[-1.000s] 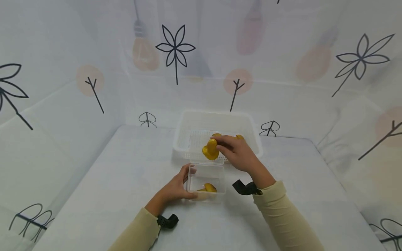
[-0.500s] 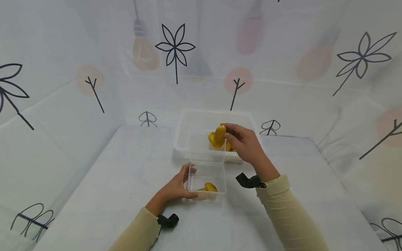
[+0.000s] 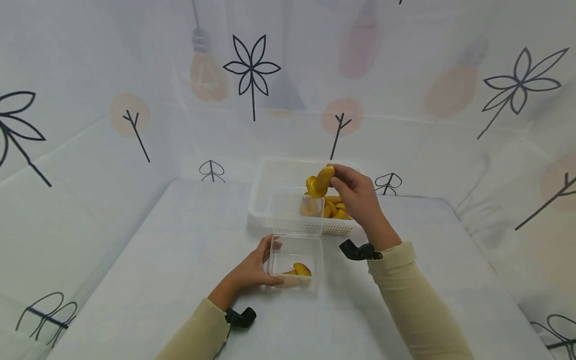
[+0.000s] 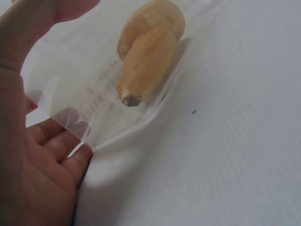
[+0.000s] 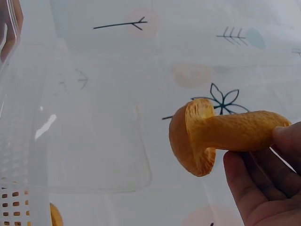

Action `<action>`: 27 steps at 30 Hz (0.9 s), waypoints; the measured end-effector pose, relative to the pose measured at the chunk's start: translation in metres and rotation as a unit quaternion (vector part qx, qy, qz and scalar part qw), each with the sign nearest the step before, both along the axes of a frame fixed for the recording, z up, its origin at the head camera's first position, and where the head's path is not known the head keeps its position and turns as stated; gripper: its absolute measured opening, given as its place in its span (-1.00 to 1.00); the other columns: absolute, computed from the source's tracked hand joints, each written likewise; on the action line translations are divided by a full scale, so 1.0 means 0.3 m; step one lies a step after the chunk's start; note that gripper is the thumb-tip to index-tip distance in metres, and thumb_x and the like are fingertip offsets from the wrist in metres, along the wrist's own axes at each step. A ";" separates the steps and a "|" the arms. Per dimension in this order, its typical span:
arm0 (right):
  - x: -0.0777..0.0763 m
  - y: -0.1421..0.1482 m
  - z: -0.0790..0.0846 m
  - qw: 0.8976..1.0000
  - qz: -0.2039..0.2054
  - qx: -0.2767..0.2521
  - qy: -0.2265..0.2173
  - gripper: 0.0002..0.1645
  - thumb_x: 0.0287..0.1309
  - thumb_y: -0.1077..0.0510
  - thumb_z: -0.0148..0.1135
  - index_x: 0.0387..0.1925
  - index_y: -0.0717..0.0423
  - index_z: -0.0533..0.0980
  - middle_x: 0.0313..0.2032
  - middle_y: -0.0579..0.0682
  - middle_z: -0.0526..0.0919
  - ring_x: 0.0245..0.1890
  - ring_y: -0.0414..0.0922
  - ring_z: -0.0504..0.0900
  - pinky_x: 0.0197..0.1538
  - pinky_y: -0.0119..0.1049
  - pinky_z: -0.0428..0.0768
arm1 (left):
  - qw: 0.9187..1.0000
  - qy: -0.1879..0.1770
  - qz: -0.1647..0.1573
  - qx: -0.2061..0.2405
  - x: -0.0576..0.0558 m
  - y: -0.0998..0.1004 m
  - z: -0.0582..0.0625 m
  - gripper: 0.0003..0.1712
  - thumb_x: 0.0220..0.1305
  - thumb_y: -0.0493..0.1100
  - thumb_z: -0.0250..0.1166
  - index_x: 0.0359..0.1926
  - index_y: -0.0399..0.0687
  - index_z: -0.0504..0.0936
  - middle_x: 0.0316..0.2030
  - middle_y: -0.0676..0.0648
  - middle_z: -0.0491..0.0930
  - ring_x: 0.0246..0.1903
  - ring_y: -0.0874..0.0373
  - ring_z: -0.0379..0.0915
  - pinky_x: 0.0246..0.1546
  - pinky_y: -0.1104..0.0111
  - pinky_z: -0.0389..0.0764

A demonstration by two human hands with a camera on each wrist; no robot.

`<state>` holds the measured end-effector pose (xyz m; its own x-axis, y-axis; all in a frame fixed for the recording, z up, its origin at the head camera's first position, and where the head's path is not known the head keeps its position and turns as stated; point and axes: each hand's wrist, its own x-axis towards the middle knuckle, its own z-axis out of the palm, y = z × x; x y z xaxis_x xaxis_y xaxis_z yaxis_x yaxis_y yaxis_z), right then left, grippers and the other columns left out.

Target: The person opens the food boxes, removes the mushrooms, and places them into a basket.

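Note:
Pinched by its stem, a yellow-orange mushroom (image 3: 320, 182) is held up over the white basket by my right hand (image 3: 362, 202). In the right wrist view, the mushroom's (image 5: 235, 132) cap points left, and thumb and fingertips hold the stem's end. My left hand (image 3: 247, 270) grips the left side of a clear plastic box (image 3: 297, 248), thumb at the front and fingers behind. Inside that box lies another mushroom (image 3: 302, 270), seen through the wall in the left wrist view with its stem end (image 4: 131, 100) toward the camera.
Behind the box stands the white perforated basket (image 3: 258, 202), holding several yellow mushrooms (image 3: 338, 212) at its right. The box's clear lid (image 5: 94, 127) is raised and overlaps the basket's front. A white cloth (image 3: 189, 250) covers the table, with a patterned backdrop around it.
My right hand has moved up, back and to the right with the mushroom, uncovering the mushrooms in the basket. The left hand and the box stay in place.

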<state>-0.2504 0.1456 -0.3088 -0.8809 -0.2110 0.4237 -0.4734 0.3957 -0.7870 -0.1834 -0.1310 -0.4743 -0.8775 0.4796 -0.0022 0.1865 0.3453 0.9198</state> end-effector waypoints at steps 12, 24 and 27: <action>-0.072 0.014 -0.038 0.996 -0.021 -0.083 -0.023 -0.53 0.43 0.08 0.01 0.29 0.07 0.39 0.18 0.09 0.55 0.08 0.00 0.63 0.22 -0.23 0.55 | 1.000 0.002 -0.004 0.006 -0.003 -0.002 -0.004 0.26 -0.18 -0.01 0.60 0.44 0.28 -0.04 0.47 0.01 0.10 0.46 0.19 0.03 0.43 0.07 0.15; -0.140 0.013 -0.080 0.991 -0.061 -0.093 -0.081 -0.52 0.42 0.06 0.02 0.30 0.05 0.38 0.22 0.06 0.52 0.12 0.00 0.60 0.27 -0.14 0.51 | 1.000 0.002 -0.002 0.004 -0.009 -0.006 -0.011 0.27 -0.18 0.03 0.61 0.45 0.25 -0.05 0.47 0.05 0.10 0.47 0.22 0.00 0.44 0.10 0.15; -0.158 0.014 -0.083 0.989 -0.067 -0.085 -0.098 -0.52 0.42 0.05 0.01 0.31 0.05 0.37 0.22 0.06 0.51 0.13 0.01 0.59 0.29 -0.11 0.48 | 1.000 0.003 0.001 0.001 -0.010 -0.006 -0.013 0.27 -0.19 0.05 0.60 0.44 0.29 -0.04 0.47 0.07 0.09 0.47 0.21 -0.01 0.44 0.09 0.14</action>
